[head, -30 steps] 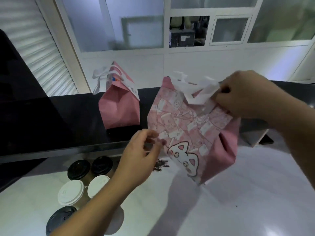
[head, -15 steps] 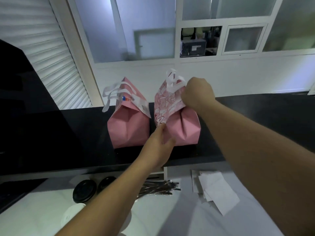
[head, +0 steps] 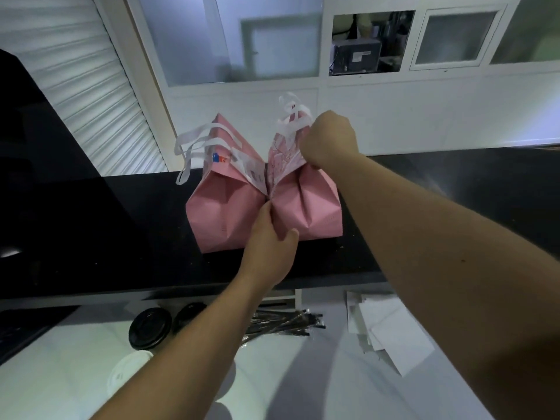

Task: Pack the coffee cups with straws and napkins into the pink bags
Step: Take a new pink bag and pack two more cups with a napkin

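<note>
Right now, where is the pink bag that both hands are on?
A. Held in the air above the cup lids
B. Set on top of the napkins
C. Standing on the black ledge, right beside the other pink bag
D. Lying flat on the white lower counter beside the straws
C: the held pink bag stands on the black ledge, side by side with the other pink bag, with the right hand gripping its top and the left hand at its lower front.

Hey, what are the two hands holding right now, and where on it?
Both hold the right pink bag: the right hand grips its folded top by the white handles; the left hand pinches its lower left edge.
</note>
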### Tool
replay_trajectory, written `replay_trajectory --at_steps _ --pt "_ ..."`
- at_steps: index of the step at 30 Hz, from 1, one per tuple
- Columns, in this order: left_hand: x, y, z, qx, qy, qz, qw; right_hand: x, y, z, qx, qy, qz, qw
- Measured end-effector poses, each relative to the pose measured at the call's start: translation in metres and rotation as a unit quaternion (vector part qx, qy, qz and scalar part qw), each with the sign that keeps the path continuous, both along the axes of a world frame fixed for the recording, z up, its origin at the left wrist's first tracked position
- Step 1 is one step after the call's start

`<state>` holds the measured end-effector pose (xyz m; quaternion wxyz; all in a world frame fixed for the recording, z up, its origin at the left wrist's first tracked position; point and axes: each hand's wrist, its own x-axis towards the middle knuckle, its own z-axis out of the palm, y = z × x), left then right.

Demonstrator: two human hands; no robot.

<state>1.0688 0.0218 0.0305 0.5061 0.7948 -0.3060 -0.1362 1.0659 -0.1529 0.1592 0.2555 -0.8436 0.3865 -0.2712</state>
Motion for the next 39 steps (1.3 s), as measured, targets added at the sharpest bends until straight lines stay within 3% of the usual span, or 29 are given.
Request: replay_trajectory --at_steps 9,17,25,31,39 --pt "-0.004 0.012 0.010 0.020 0.006 -0.007 1.000 -0.010 -0.003 -0.005 0.052 0.028 0.015 0.998" --pt "-0.024 0.042 0.018 0.085 -0.064 -0.031 0.994 -0.068 0.028 0.000 -0.012 0.089 0.040 0.995" --pt "-0.056 0.070 0.004 0.120 -0.125 -0.083 0.981 -0.168 0.086 -0.078 -0.037 0.146 0.014 0.988" --pt "-0.098 0.066 -0.026 0.179 -0.182 -0.153 0.955 -0.243 0.122 -0.133 -0.025 0.227 -0.054 0.972" --pt "-0.202 0.055 -0.051 0.224 -0.291 -0.262 0.892 -0.377 0.167 -0.170 -0.031 0.297 -0.134 0.945"
